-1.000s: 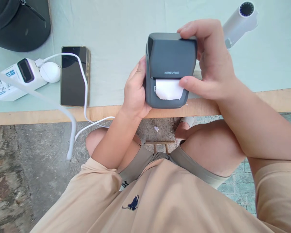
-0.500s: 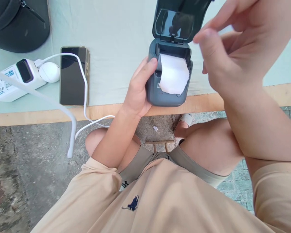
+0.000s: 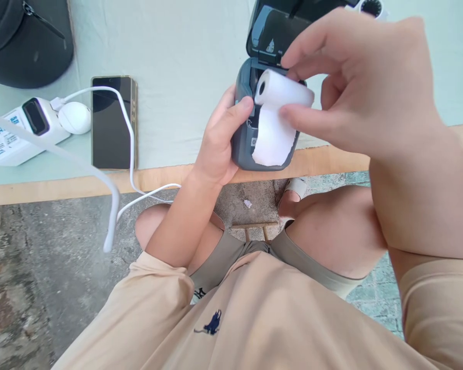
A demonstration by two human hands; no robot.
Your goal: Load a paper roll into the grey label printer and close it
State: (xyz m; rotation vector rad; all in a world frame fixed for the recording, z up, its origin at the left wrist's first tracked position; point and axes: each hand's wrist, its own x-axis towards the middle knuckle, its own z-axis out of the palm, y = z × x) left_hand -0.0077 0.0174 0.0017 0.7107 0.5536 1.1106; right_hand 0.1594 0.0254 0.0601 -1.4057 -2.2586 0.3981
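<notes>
Paper roll (image 3: 281, 88) sits between your right fingers (image 3: 307, 42), part-closed on it; your left fingers (image 3: 239, 111) clasp the open printer (image 3: 244, 149) just below them. Roll likely light, easily creased: pinch its wound body.

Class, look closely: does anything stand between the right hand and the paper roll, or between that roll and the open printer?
Nothing visible does: the right hand pinches the paper roll directly and holds it over the open printer, whose lid is raised out of the way.
</notes>
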